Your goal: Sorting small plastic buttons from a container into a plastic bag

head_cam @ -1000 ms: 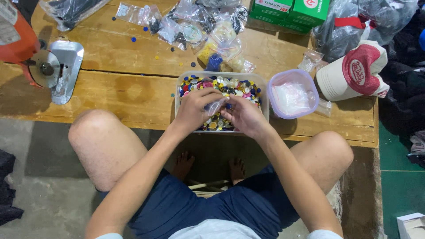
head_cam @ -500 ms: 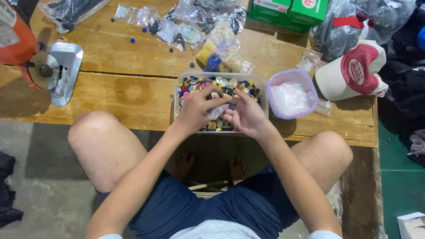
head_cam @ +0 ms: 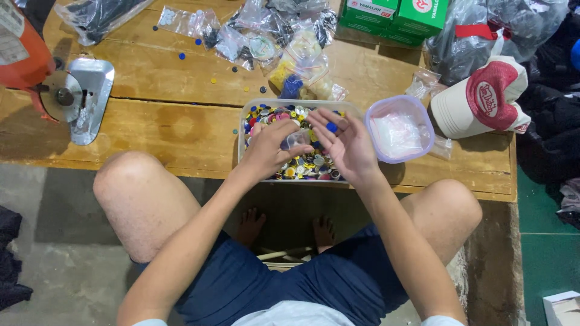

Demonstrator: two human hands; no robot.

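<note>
- The tub of buttons (head_cam: 296,166) sits at the near edge of the counter (head_cam: 163,127), dead centre, right above the knees.
- Both hands are over the tub: left hand (head_cam: 272,148) on its left half, right hand (head_cam: 347,145) on its right half, fingertips nearly meeting.
- At 3 o'clock from the tub, just beside it, is a small lidded container (head_cam: 399,128).
- Further out toward 3 o'clock, a cap (head_cam: 483,99) lies on the counter edge.
- At 12 o'clock, behind the tub, there's a pile of small plastic bags (head_cam: 272,36).
- At 1 o'clock, far back, two boxes (head_cam: 393,15).
- At 9 to 10 o'clock, well apart, a cutting machine (head_cam: 72,96).
- Loose buttons (head_cam: 212,80) are scattered at 11 o'clock.
</note>
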